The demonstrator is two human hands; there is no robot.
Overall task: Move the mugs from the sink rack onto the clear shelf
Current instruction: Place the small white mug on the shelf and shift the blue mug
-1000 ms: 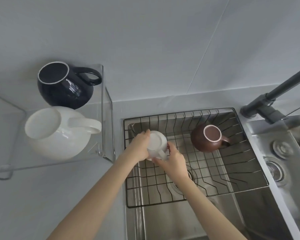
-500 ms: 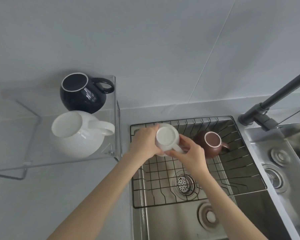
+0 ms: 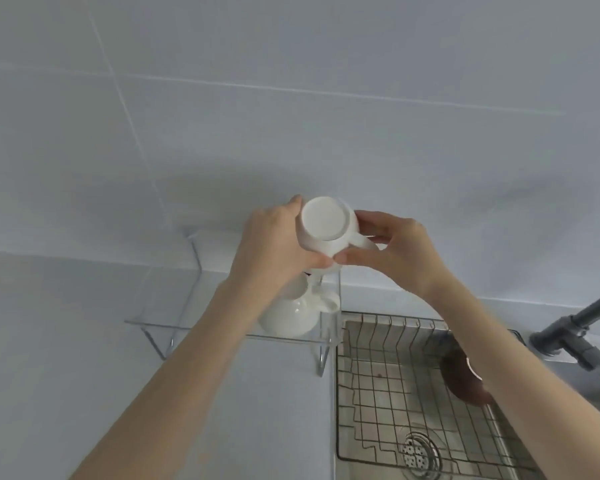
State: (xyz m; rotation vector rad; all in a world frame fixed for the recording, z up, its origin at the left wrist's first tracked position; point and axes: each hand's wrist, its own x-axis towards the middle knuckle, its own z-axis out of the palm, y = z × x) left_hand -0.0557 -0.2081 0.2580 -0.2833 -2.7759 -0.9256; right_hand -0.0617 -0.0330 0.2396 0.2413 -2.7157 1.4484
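A small white mug (image 3: 324, 225) is held upside down, its flat base facing me, above the right end of the clear shelf (image 3: 174, 296). My left hand (image 3: 274, 244) grips its body from the left. My right hand (image 3: 395, 251) holds its handle side from the right. A round white mug (image 3: 291, 315) stands on the shelf below the hands. The dark mug on the shelf is hidden behind my hands. A brown mug (image 3: 461, 381) lies in the wire sink rack (image 3: 378, 393), partly covered by my right forearm.
A grey faucet (image 3: 575, 332) juts in from the right edge. The sink drain (image 3: 418, 452) shows below the rack. A tiled wall fills the upper view, and pale countertop lies left of the sink.
Both hands lifted the small white mug up out of the rack and leftward to above the shelf's right end. The view tilted up toward the wall.
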